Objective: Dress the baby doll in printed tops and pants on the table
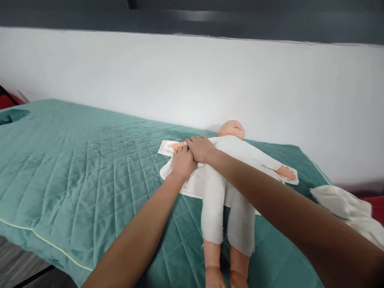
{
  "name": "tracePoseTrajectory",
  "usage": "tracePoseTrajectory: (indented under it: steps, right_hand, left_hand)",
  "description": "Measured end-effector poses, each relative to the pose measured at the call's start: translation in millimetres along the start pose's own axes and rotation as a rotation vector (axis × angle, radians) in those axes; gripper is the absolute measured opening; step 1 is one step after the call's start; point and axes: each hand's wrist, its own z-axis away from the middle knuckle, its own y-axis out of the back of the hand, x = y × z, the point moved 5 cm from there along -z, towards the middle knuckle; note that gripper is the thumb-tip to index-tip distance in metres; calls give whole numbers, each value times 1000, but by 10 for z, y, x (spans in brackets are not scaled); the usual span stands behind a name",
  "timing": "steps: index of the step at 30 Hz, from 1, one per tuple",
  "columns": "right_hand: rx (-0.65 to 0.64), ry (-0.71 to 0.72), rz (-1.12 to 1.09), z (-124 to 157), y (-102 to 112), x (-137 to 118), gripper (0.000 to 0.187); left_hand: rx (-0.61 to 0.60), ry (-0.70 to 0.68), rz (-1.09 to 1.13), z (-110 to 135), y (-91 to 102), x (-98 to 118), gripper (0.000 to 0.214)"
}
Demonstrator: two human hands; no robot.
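Note:
A baby doll (213,212) with a white cloth body lies on its back, its bare feet toward me. Spread beneath it is a white baby garment (192,191), whose sleeves reach out under the doll's hands. My left hand (183,161) is closed at the garment's left side, just below the doll's arm. Touching it, my right hand (200,149) has its fingers curled over the cloth by that same arm. My fingertips are partly hidden, and my right forearm crosses in front of the doll's body.
A green quilted cover (90,172) is spread over the bed, with a white wall (180,80) behind it. Crumpled white cloth (345,204) lies at the right edge, beside something red (377,210). A dark ledge (192,18) runs along the top.

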Motion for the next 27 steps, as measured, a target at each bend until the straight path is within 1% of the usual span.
tracePoseTrajectory:
  steps: [3,7,10,12,14,16,17,19,22,24,27]
  right_hand:
    - [-49,-70,-14,-127,-77,112,26]
    - [-63,-90,-38,-106,-8,294,26]
    - [-6,-115,-79,-5,96,387,26]
    - [68,-151,-140,63,160,444,31]
    - [105,-161,-210,115,192,476,30]
    - [77,-127,-257,156,193,468,26]
    - [55,-103,-274,178,193,455,28]
    - [19,-74,-296,228,197,431,38]
    - [-1,-77,-278,310,205,425,49]
    - [-3,-81,-223,358,198,438,51]
    - [-28,-116,-140,413,152,487,53]
  left_hand:
    - [-1,10,31,-15,-20,-37,25]
    - [22,18,131,-33,-23,-88,21]
    - [69,71,250,-45,-13,-162,16]
    - [105,136,357,-49,-4,-228,14]
    - [133,201,488,-47,-1,-289,16]
    - [156,255,619,-41,1,-335,19]
    - [169,283,672,-35,2,-356,20]
    - [202,322,760,-24,9,-388,17]
    - [256,317,858,-16,28,-412,9]
    - [278,301,892,-16,33,-431,12]
    - [266,310,979,-26,9,-478,14]
